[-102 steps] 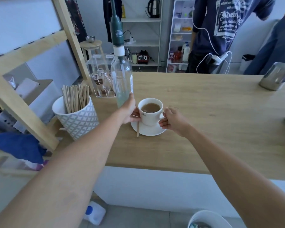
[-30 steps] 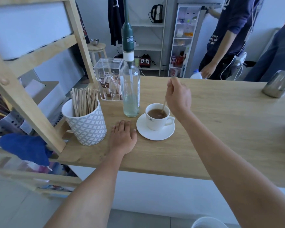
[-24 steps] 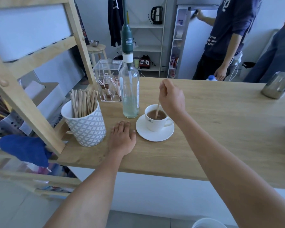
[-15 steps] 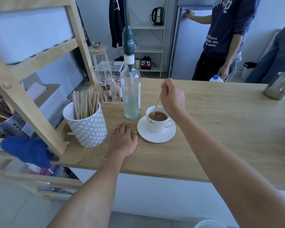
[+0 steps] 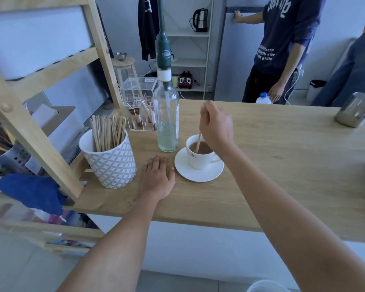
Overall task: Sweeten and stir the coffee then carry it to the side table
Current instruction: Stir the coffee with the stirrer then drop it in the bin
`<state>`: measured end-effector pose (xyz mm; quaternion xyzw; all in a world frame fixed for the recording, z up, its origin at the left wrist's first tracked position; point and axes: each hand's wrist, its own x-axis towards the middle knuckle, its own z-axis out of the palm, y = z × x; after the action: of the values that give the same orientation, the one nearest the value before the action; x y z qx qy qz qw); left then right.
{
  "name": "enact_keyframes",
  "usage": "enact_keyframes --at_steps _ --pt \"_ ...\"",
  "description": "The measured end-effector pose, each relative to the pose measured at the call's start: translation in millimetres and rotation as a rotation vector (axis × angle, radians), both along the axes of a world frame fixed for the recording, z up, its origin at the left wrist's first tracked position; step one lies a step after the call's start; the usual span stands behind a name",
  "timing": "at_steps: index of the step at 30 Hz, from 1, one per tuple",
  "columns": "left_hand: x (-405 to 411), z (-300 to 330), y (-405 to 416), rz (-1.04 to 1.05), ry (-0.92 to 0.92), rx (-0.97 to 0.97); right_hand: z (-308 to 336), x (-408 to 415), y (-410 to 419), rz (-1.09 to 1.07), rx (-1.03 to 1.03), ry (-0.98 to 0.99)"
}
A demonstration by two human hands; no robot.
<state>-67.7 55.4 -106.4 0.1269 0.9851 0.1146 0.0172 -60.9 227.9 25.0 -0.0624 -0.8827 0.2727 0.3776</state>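
A white cup of brown coffee (image 5: 195,159) stands on a white saucer (image 5: 207,175) on the wooden counter (image 5: 282,165). My right hand (image 5: 216,125) hovers over the cup, pinching a wooden stir stick (image 5: 198,142) whose lower end dips into the coffee. My left hand (image 5: 158,178) lies flat on the counter, palm down, just left of the saucer and holding nothing. A clear syrup bottle with a green pump (image 5: 167,114) stands right behind the cup's left side.
A patterned white pot of wooden stir sticks (image 5: 109,159) sits left of my left hand. A clear sachet box (image 5: 138,102) stands behind it, beside a wooden shelf frame (image 5: 36,131). A steel jug (image 5: 354,110) is far right. Two people stand beyond the counter.
My hands have left the cup and saucer. My right hand picked up the stick from the saucer and circles it in the coffee; my left hand rests flat on the counter.
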Motion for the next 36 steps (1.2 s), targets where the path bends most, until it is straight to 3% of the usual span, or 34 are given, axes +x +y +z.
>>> enact_keyframes --at_steps 4,15,18,21,27,36 --pt "0 1 0 0.001 -0.002 0.009 -2 5 10 -0.09 0.103 0.054" --pt "-1 -3 -2 -0.003 0.004 0.017 0 16 13 0.008 -0.044 0.047" --pt "-1 -2 -2 -0.005 -0.004 0.014 7 29 28 -0.085 -0.238 0.104" --pt "0 -1 -1 -0.007 -0.004 0.008 5 34 45 -0.266 -0.56 0.142" --pt "0 0 -1 -0.007 0.0 0.009 -38 36 62 -0.517 -1.068 0.071" --pt "0 2 -3 -0.043 -0.03 0.025 -57 58 45 -0.571 -1.238 0.004"
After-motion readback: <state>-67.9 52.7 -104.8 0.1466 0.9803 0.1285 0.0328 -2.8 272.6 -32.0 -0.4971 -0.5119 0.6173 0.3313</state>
